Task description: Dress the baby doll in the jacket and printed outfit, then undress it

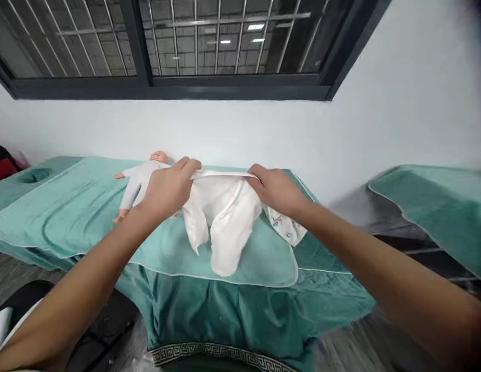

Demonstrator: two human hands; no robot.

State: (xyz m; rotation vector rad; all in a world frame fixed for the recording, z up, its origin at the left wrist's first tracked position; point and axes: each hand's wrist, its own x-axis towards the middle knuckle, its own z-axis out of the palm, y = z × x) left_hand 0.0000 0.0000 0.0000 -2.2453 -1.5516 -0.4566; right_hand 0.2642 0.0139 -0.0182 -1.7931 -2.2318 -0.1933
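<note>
At the far left a red and black thing [2, 164] sits at the edge of view, blurred. Next comes the bed [240, 315], draped in dark green cloth with a patterned hem, and on it a lighter green towel [70, 212] with white piping. A doll [141, 178] in a pale grey suit lies on the towel on its back, head toward the wall, one arm out to the left.

The left hand [168, 188] is just right of the doll and partly covers it. Its fingers [188, 165] are curled shut, pinching the left end of the top edge of white trousers [220, 217]. That edge runs taut and nearly level from these fingers across to the other hand. Below it the trousers hang in two footed legs, the toes resting on the towel near its front edge.

The right hand [277, 191] grips the right end of the same edge, fingers [258, 170] closed over the cloth, thumb hidden underneath. So the trousers are between the two hands, held at the fingertips and dropping away below them.

Under the right wrist a printed cloth [289, 227] lies on the towel. Farther right, across a gap, stands a second bed [437, 206] with a green towel.
</note>
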